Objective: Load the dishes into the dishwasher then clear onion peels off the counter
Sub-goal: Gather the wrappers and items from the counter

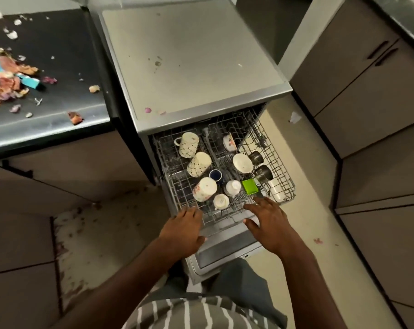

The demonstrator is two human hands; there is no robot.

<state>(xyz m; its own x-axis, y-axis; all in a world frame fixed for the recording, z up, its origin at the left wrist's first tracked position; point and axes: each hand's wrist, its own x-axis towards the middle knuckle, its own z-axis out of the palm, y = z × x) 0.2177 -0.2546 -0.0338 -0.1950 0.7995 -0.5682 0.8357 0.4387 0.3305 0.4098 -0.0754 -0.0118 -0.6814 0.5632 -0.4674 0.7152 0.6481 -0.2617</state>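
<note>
Here both hands rest on the front edge of the pulled-out upper rack [282, 162] of the dishwasher [191, 67]. The left hand [183, 230] lies on the rack's front left corner with fingers bent over the wire rim; the right hand [268, 224] sits at the front right with fingers spread and fairly straight, thumb along the rim. Whether either one truly grips the wire, I cannot tell.

The rack holds 2 dotted mugs [189, 144] on their sides at the left, a floral mug [204, 188] nearer the front, a dark blue cup [216, 175], a white bowl [242, 163], 2 steel cups [263, 173] at the right and a green container [249, 186] just ahead of the right fingertips.

Onion peels [10, 81] are scattered on the dark surface [65, 55] to the left of the dishwasher, around a teal-handled tool [30, 81]. The door [225, 252] hangs open below the rack.
</note>
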